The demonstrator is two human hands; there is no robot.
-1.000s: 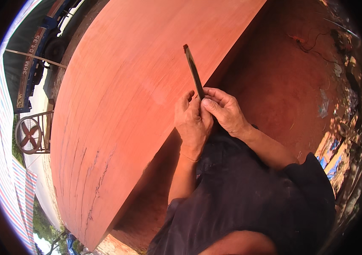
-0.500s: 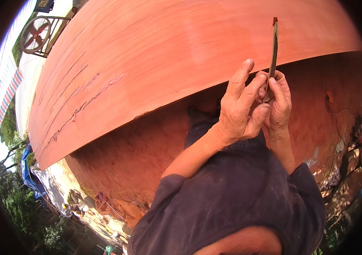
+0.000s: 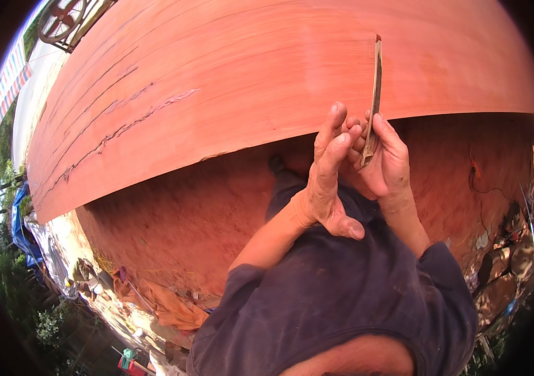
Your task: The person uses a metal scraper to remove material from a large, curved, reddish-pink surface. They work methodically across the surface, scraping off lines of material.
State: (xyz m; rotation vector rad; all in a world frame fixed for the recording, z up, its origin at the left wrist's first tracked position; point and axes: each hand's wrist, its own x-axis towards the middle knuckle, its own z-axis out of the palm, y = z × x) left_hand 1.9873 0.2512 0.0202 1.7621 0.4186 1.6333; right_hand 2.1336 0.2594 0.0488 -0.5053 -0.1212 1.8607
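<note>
In my right hand is a thin, flat stick, pinched between thumb and fingers near its lower end. It stands nearly upright in the view, dark along one face and reddish at its top end. My left hand is beside it with fingers raised and thumb spread, holding nothing. Its fingertips overlap the right fingers in view; whether they touch, I cannot tell. Beyond both hands stretches a broad, curved reddish-orange surface, with long dark cracks on its left part.
Below the surface's edge lies reddish ground. A round fan-like wheel in a frame stands at the far left. Crumpled orange cloth lies at lower left, near a blue sheet. A dark cord and rubble are at right.
My left hand has opened away from the stick, its thumb swinging down and out. The stick and right hand sit further left in the view, and the whole view has shifted somewhat.
</note>
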